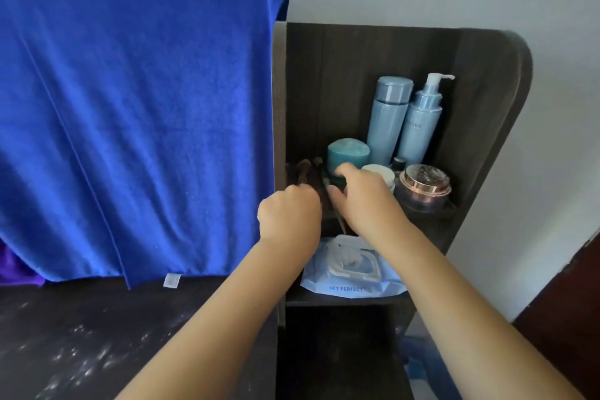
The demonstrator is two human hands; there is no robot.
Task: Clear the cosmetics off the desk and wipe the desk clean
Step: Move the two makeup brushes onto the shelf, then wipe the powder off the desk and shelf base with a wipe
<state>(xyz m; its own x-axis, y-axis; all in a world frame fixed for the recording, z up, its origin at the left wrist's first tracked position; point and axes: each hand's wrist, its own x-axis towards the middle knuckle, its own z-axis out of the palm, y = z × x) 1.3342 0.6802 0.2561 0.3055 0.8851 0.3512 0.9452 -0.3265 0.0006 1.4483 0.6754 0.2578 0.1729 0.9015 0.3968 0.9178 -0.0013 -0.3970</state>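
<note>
Both my hands reach into the upper compartment of a dark wooden shelf (480, 81). My left hand (289, 209) is closed around the handles of several makeup brushes (308, 169), whose bristles stick up behind it. My right hand (360, 191) has its fingers spread over the brushes, beside a teal jar (347, 151). Behind stand two light blue bottles (388, 120), one with a pump (422, 120). A white jar (381, 172) and a rose-gold jar (425, 187) sit to the right. The dark desk (81, 334) at lower left is dusted with white powder.
A pack of wet wipes (350, 273) lies on the shelf below my hands. A large blue towel (130, 107) hangs over the desk's back at left, with a purple cloth (19, 269) under it. A dark door (565, 318) is at right.
</note>
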